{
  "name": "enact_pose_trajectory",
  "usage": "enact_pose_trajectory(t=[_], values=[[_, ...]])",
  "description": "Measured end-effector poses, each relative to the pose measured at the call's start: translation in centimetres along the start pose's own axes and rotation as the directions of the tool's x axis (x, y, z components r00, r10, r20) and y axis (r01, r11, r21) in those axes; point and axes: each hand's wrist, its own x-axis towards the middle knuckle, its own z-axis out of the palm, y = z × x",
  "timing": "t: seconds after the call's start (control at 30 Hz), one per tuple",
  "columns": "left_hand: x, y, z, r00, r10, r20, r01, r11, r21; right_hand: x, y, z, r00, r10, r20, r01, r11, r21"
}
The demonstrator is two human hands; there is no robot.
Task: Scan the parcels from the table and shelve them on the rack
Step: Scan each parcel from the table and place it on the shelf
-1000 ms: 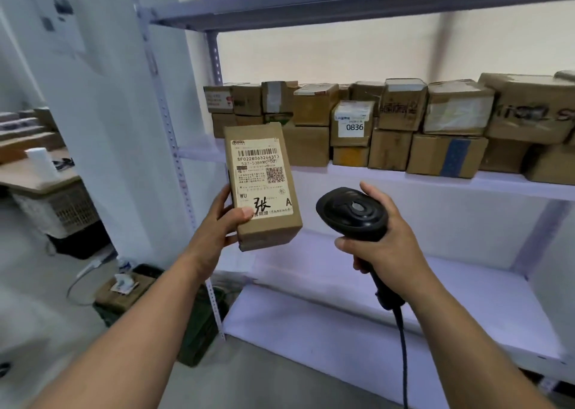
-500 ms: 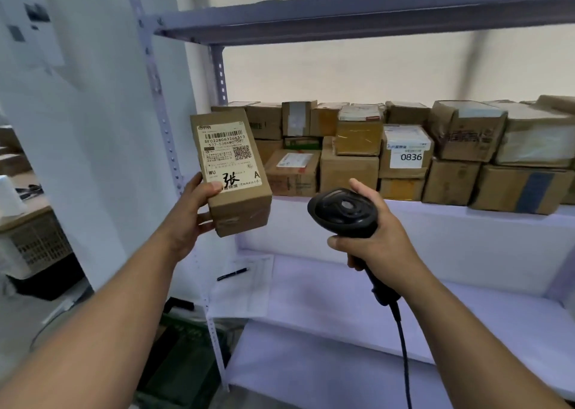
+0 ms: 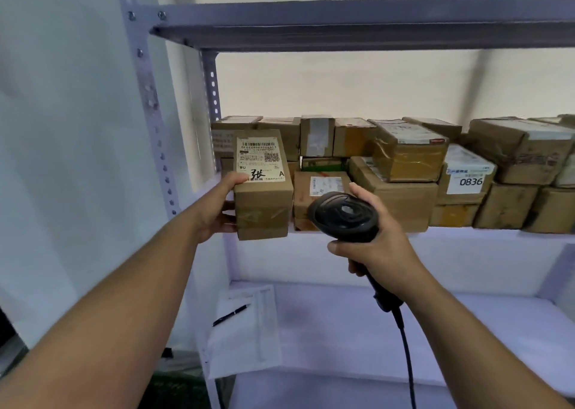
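Note:
My left hand [image 3: 217, 204] grips a small brown cardboard parcel [image 3: 263, 203] with a white shipping label on top, held at the left front edge of the rack's middle shelf [image 3: 466, 232]. Whether its base touches the shelf I cannot tell. My right hand [image 3: 373, 246] holds a black corded barcode scanner [image 3: 342, 214] by its handle, just right of the parcel, its head in front of the stacked boxes. Several brown parcels [image 3: 401, 172] fill that shelf in two layers, one labelled 0836 [image 3: 469, 178].
The grey metal rack has an upright post [image 3: 149, 103] at the left and an upper shelf beam [image 3: 342, 32] overhead. On the lower shelf [image 3: 451, 330] lie a paper sheet [image 3: 245, 330] and a pen [image 3: 231, 314]. The scanner cable [image 3: 407, 352] hangs down.
The view has risen and closed in on the rack. My left hand has carried the parcel right and forward to the middle shelf's left end. The scanner hand stayed just right of it.

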Motion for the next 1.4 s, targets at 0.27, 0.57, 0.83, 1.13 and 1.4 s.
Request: enact_pose_trajectory(t=[0.27,0.57,0.83,1.13,1.4], values=[[4.2,-0.7,1.0,0.996,0.086,0.012,-0.085,0.994,-0.066,2.2,0.3,1.9,0.998,0.017,-0.055,-0.020,0.999,-0.042],[5.4,-4.4,-0.3,0.924,0.376,0.067,-0.382,0.898,0.220,3.3,1.2,3.6,0.998,0.049,-0.049,-0.050,0.998,-0.030],[6.6,-4.9,-0.4,0.920,0.371,0.125,-0.389,0.902,0.189,3.4,1.9,3.0,0.995,0.058,-0.086,-0.061,0.997,-0.036],[6.3,-5.6,-0.1,0.906,0.424,0.000,-0.417,0.891,0.177,1.6,2.9,1.5,0.995,0.057,-0.081,-0.064,0.994,-0.093],[3.2,-7.9,1.8,0.881,0.432,-0.192,-0.367,0.882,0.296,-0.7,3.7,-0.7,0.996,0.051,-0.075,-0.056,0.996,-0.065]])
